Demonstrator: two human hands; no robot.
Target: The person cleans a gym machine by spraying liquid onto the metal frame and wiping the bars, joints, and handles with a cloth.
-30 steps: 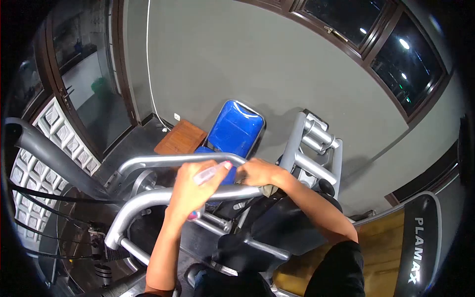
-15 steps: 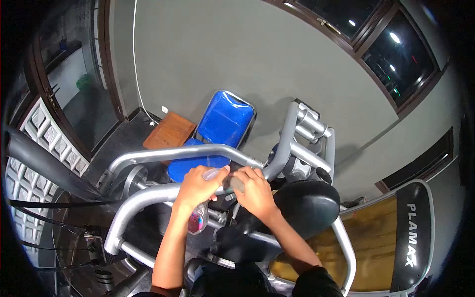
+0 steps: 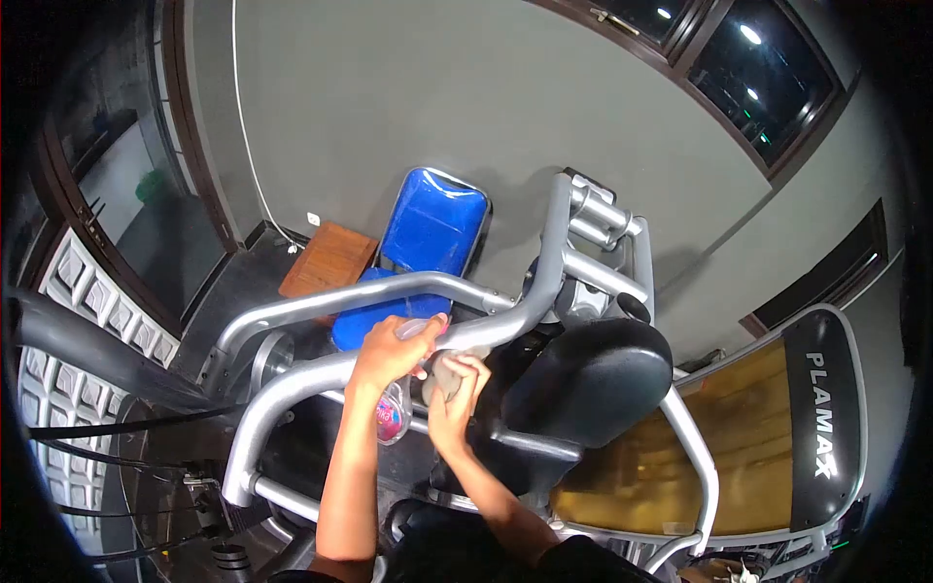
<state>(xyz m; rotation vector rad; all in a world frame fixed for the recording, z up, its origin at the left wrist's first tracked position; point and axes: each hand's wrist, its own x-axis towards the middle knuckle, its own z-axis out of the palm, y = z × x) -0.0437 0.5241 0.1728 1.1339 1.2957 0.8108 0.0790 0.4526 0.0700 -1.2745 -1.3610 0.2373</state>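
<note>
My left hand [image 3: 391, 355] is closed around the neck of a clear plastic bottle [image 3: 392, 416] with a pink label. Its pale top, which looks like a spray head, pokes out above my fingers. Close by on the right, my right hand [image 3: 455, 403] has its fingers curled round a greyish, wadded cloth [image 3: 443, 377]. Both hands are over the silver curved bar [image 3: 321, 374] of an exercise machine. A black padded seat [image 3: 588, 374] lies to the right of my right hand. My fingers hide part of the bottle and the cloth.
Behind the bars stand a blue chair [image 3: 435, 223] and a small wooden table [image 3: 328, 260] by the grey wall. A silver upright frame [image 3: 554, 243] rises ahead. A PLAMAX panel [image 3: 816, 418] stands at right, and black cables [image 3: 136, 428] run at left.
My right hand has moved down and turned, bringing the greyish cloth lower, beside the bottle. My left hand keeps its hold on the bottle. The view has shifted slightly.
</note>
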